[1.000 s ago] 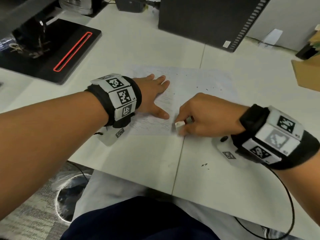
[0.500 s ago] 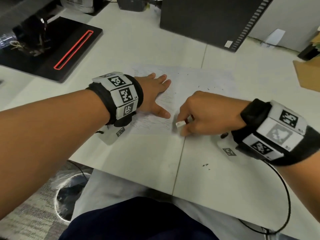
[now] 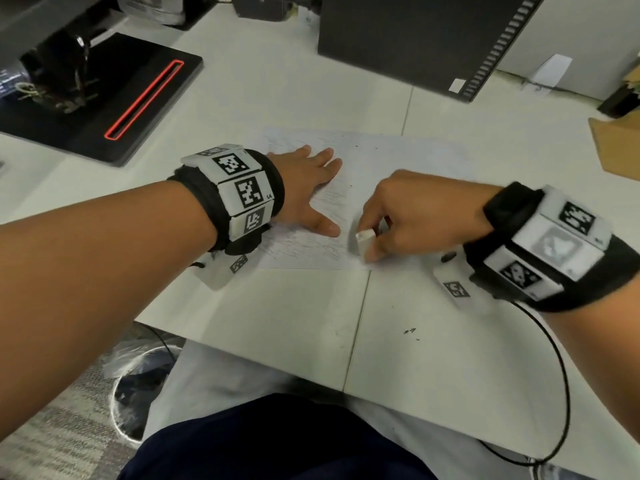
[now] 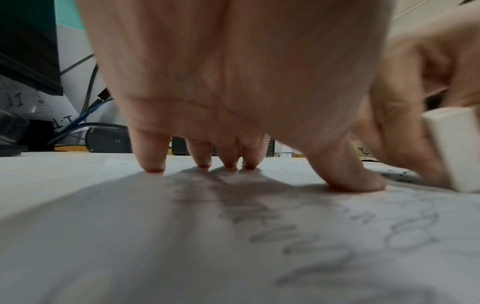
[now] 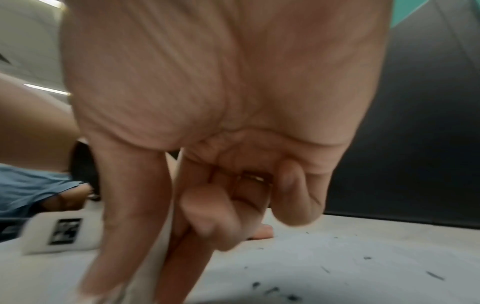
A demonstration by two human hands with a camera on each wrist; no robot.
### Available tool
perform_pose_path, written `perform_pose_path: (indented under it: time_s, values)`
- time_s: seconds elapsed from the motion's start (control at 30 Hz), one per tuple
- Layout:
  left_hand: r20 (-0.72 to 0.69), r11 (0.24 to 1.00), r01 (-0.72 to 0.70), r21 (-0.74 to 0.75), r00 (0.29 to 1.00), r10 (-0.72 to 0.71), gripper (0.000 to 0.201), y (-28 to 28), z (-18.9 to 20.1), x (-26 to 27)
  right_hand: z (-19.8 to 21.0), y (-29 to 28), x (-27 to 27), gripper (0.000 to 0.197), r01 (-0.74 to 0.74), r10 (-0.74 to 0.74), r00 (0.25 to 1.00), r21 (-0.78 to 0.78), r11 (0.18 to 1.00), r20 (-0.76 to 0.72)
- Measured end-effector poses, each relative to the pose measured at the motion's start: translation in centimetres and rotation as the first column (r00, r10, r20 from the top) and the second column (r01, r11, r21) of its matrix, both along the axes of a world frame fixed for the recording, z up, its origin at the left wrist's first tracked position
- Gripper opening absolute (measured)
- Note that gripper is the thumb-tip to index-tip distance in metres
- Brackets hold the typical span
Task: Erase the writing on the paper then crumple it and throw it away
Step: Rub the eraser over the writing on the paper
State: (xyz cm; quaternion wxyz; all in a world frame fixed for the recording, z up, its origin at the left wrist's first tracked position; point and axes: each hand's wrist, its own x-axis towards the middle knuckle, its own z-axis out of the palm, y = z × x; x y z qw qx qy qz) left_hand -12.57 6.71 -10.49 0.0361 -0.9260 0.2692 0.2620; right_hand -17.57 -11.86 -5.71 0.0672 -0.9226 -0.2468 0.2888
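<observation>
A white sheet of paper (image 3: 391,168) with pencil scribbles lies flat on the white desk (image 3: 277,313). My left hand (image 3: 308,188) presses down on its left part, fingers straight and spread; the left wrist view shows the fingertips (image 4: 153,164) on the paper (image 4: 182,246). My right hand (image 3: 408,216) pinches a small white eraser (image 3: 364,241) between thumb and fingers, its lower end on the paper near the front edge, just right of my left thumb. The eraser (image 4: 457,150) shows at the right edge of the left wrist view. In the right wrist view my right hand (image 5: 182,226) is blurred.
A black computer case (image 3: 415,39) stands behind the paper. A black monitor base with a red stripe (image 3: 138,98) lies at the back left. A cardboard piece (image 3: 620,147) is at the right edge. Dark eraser crumbs (image 5: 272,290) dot the desk. A lined waste bin (image 3: 138,386) stands below the desk's front edge.
My right hand with the eraser has shifted slightly back and forth over the same spot near the paper's front edge. My left hand has stayed pressed on the paper.
</observation>
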Motion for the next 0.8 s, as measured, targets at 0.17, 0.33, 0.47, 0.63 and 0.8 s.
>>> perform_pose_path:
  time_s: [0.17, 0.33, 0.47, 0.63, 0.8]
  values:
    - [-0.009, 1.000, -0.003, 0.020, 1.000, 0.003, 0.115, -0.1, 0.1, 0.0, -0.5, 1.0, 3.8, 0.022, 0.177, -0.193, 0.967, 0.104, 0.979, 0.169]
    - [-0.002, 1.000, -0.006, 0.000, 1.000, 0.006, 0.117, 0.1, 0.0, -0.2, -0.9, 1.2, 1.2, 0.020, 0.078, -0.088, 0.986, 0.074, 0.994, 0.145]
    - [-0.002, 1.000, 0.005, -0.001, 1.000, -0.005, 0.117, 0.1, -0.2, -0.1, -0.4, 0.9, -1.1, 0.024, -0.024, 0.023, 0.999, 0.012, 1.000, 0.028]
    - [-0.013, 1.000, -0.011, -0.005, 1.000, 0.011, 0.116, 0.0, -0.1, -0.2, -0.1, 1.4, 3.3, 0.019, 0.094, -0.098, 0.989, 0.039, 0.995, 0.107]
    - [-0.010, 1.000, -0.023, -0.010, 1.000, 0.023, 0.115, 0.0, 0.1, -0.6, -0.6, 1.3, 3.8, 0.026, 0.125, -0.128, 0.973, 0.028, 0.992, 0.192]
